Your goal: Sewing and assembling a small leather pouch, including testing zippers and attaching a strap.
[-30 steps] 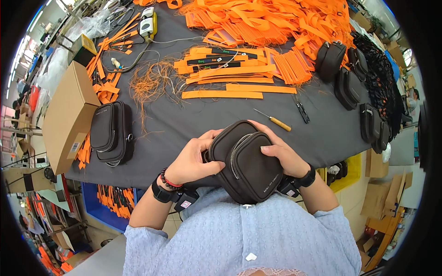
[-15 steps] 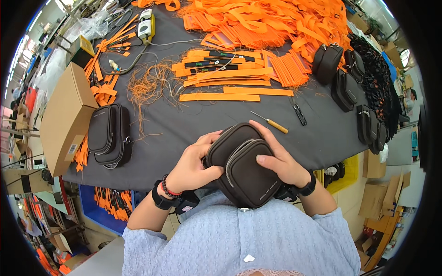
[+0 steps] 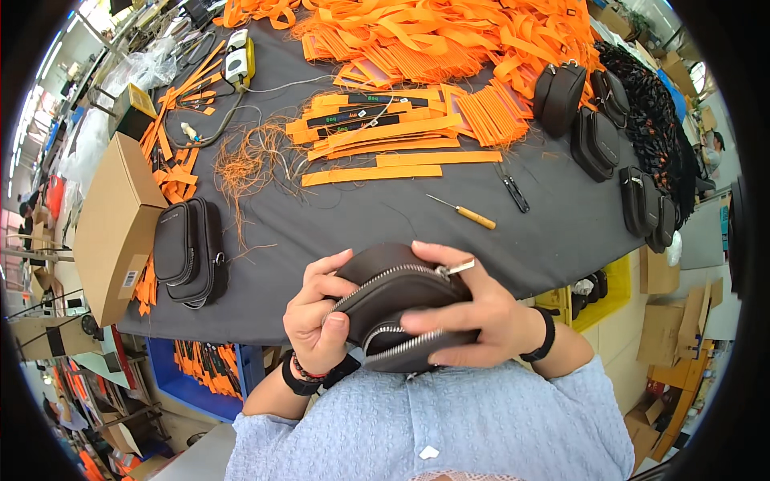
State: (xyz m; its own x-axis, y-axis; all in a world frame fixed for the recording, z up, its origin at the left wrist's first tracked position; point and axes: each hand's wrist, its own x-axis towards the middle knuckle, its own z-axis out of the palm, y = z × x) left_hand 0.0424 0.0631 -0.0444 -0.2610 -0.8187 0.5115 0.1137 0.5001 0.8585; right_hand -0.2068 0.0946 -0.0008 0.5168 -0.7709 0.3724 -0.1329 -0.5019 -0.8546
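I hold a dark leather zip bag (image 3: 385, 301) low at the middle, in front of my body. My left hand (image 3: 314, 313) is wrapped round its left side, thumb at the zip edge. My right hand (image 3: 489, 321) grips its right side, fingers over the top edge and across the front near a curved silver zipper; a metal puller (image 3: 457, 267) shows at the top right. Just beyond the bag on the dark cloth lie a wooden-handled awl (image 3: 475, 216) and small black snips (image 3: 516, 192).
Orange straps (image 3: 449, 40) are heaped at the back. A cardboard box (image 3: 112, 240) and another bag (image 3: 180, 248) sit left; several bags (image 3: 593, 140) and a black pile (image 3: 650, 112) lie right. Blue (image 3: 176, 389) and yellow (image 3: 605, 297) crates are below the cloth-covered table (image 3: 553, 240).
The bag has been tipped and lowered toward my body, so its zipper now runs along the top. My right fingers have shifted across its front, and my left fingers have curled higher.
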